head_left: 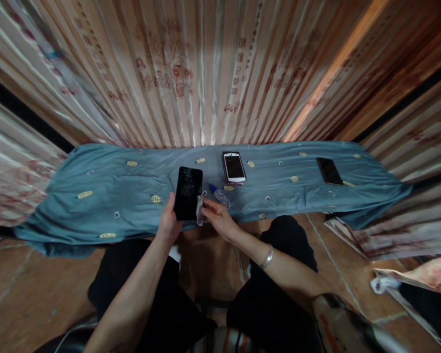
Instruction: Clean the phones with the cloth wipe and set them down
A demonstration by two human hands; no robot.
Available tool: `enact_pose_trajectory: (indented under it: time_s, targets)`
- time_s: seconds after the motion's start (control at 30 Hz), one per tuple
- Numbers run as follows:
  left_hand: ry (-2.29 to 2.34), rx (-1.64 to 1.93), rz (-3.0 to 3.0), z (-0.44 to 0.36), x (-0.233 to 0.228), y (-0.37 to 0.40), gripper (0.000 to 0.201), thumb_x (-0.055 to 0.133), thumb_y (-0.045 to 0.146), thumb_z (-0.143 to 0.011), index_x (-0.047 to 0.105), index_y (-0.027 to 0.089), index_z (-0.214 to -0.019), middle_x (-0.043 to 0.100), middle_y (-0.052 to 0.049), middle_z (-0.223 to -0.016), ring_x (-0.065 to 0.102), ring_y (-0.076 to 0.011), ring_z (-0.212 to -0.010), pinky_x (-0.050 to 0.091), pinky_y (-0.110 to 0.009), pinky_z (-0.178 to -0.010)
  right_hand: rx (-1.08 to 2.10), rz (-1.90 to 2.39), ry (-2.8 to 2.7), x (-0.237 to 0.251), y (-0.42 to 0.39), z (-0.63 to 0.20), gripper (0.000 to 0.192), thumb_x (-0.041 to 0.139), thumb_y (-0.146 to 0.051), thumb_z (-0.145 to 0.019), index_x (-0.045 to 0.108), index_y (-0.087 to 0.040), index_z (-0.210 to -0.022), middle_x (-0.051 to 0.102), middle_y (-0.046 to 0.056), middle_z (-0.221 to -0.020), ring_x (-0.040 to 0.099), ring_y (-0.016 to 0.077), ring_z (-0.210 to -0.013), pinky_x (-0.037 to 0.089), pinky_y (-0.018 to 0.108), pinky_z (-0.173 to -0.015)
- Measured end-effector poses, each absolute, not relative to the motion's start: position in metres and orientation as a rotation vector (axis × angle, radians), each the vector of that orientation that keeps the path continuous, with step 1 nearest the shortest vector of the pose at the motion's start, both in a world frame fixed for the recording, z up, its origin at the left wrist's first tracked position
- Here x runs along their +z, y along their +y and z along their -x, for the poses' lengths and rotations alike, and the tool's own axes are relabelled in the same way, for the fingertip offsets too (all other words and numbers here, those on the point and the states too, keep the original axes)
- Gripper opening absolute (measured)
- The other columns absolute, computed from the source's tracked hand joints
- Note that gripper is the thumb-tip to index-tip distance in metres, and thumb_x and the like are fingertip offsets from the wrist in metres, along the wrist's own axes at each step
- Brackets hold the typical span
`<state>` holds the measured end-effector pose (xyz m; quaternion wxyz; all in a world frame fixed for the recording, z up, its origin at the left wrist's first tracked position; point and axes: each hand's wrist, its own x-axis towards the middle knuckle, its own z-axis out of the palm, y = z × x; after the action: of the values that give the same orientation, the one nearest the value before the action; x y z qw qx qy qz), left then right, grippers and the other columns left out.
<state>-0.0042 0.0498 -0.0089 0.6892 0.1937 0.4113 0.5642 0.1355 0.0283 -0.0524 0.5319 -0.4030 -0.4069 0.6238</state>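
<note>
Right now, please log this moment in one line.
left hand: holds black rectangular device | right hand: holds pale cloth at device edge | on patterned teal fabric: white phone, clear blue-capped bottle

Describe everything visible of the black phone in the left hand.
The flat, rectangular black phone has a dark, glossy-looking screen facing upward, with pale marks near its top, perhaps cracks. The left hand grips its lower left side over teal fabric; a pale grey cloth in the right hand overlaps its lower right edge.

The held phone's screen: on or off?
Looks off: the phone in the left hand shows black glass with faint pale marks, no lit display.
</note>
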Motion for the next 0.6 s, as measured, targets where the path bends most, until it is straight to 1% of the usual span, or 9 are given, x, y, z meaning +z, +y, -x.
enact_pose_trajectory:
  time_s: [0.1,0.13,0.2,0.3,0.4,0.5,0.6]
  targets:
    - [0.897,1.351,-0.565,0.002,-0.011,0.048,0.038,0.066,0.039,-0.089,0.071,0.019,-0.121,0.072,-0.006,-0.128,0.059,-0.0243,-0.131,0.045,-0.034,-0.111,1.433,0.958,-1.005,-0.043,0.033,-0.140,0.034,0.066,-0.031,-0.077,0.073,-0.024,-0.110,0.076,0.002,-0.112,0.067,0.0243,-0.114,0.052,0.042,-0.102]
    - [0.898,1.367,-0.596,0.002,-0.012,0.047,0.038,0.068,0.038,-0.087,0.071,0.022,-0.121,0.069,-0.004,-0.133,0.056,-0.0235,-0.134,0.043,-0.033,-0.112,1.409,0.955,-1.020,-0.040,0.034,-0.142,0.033,0.064,-0.028,-0.077,0.074,-0.024,-0.108,0.077,0.002,-0.112,0.067,0.0247,-0.114,0.053,0.042,-0.101]
    - [0.908,1.369,-0.638,0.001,-0.015,0.048,0.037,0.072,0.038,-0.084,0.072,0.023,-0.118,0.067,-0.003,-0.137,0.052,-0.0234,-0.138,0.040,-0.031,-0.115,1.382,0.955,-1.039,-0.034,0.036,-0.145,0.033,0.060,-0.025,-0.077,0.075,-0.023,-0.106,0.077,0.002,-0.111,0.068,0.0253,-0.113,0.055,0.042,-0.099]
    - [0.959,1.358,-0.681,0.000,-0.018,0.049,0.041,0.076,0.037,-0.080,0.073,0.022,-0.118,0.067,-0.005,-0.136,0.049,-0.0247,-0.140,0.036,-0.032,-0.118,1.362,1.005,-1.056,-0.029,0.036,-0.147,0.034,0.056,-0.023,-0.077,0.075,-0.023,-0.105,0.078,0.002,-0.107,0.071,0.0244,-0.105,0.057,0.041,-0.095]
    - [1.043,1.352,-0.722,0.000,-0.019,0.050,0.046,0.081,0.035,-0.073,0.074,0.020,-0.116,0.069,-0.006,-0.134,0.050,-0.0267,-0.139,0.034,-0.037,-0.119,1.340,1.049,-1.061,-0.028,0.036,-0.147,0.034,0.054,-0.024,-0.081,0.076,-0.022,-0.107,0.079,0.002,-0.103,0.072,0.0229,-0.099,0.058,0.040,-0.093]
    - [1.074,1.331,-0.796,-0.001,-0.020,0.050,0.050,0.086,0.034,-0.065,0.075,0.020,-0.111,0.073,-0.006,-0.126,0.055,-0.0285,-0.134,0.035,-0.039,-0.118,1.364,1.040,-1.051,-0.026,0.037,-0.148,0.033,0.054,-0.029,-0.085,0.075,-0.022,-0.109,0.079,0.003,-0.105,0.071,0.0234,-0.103,0.057,0.040,-0.095]
    - [1.100,1.277,-0.893,-0.001,-0.022,0.050,0.057,0.090,0.031,-0.058,0.074,0.020,-0.112,0.075,-0.005,-0.117,0.059,-0.0298,-0.128,0.037,-0.040,-0.116,1.404,1.006,-1.042,-0.026,0.036,-0.150,0.032,0.054,-0.030,-0.085,0.076,-0.022,-0.109,0.078,0.005,-0.107,0.070,0.0248,-0.108,0.057,0.042,-0.096]
